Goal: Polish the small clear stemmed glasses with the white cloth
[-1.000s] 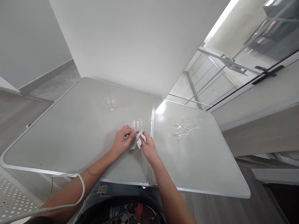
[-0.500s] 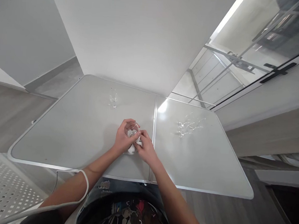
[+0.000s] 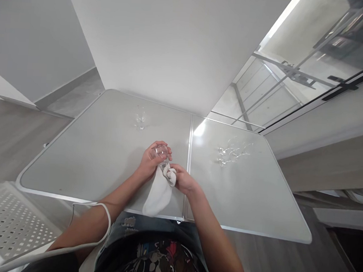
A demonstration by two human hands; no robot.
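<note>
My left hand point(image 3: 150, 162) is closed around the bowl of a clear wine glass point(image 3: 160, 152), held tilted above the table. A white cloth point(image 3: 159, 194) is bunched just below the bowl and hangs down toward the table's front edge. My right hand point(image 3: 182, 179) grips the bunched part of this cloth near the lower end of the glass, so the stem and foot are mostly hidden.
The grey folding table point(image 3: 106, 147) has a metal seam point(image 3: 189, 153) across it. Several clear stemmed glasses point(image 3: 231, 153) stand on the right half, and clear glassware point(image 3: 141, 118) stands at the back left. A white cable point(image 3: 107, 218) loops over my left forearm.
The cloth has come out of the glass's bowl and now hangs below it. My right hand has moved slightly down and right, away from the rim.
</note>
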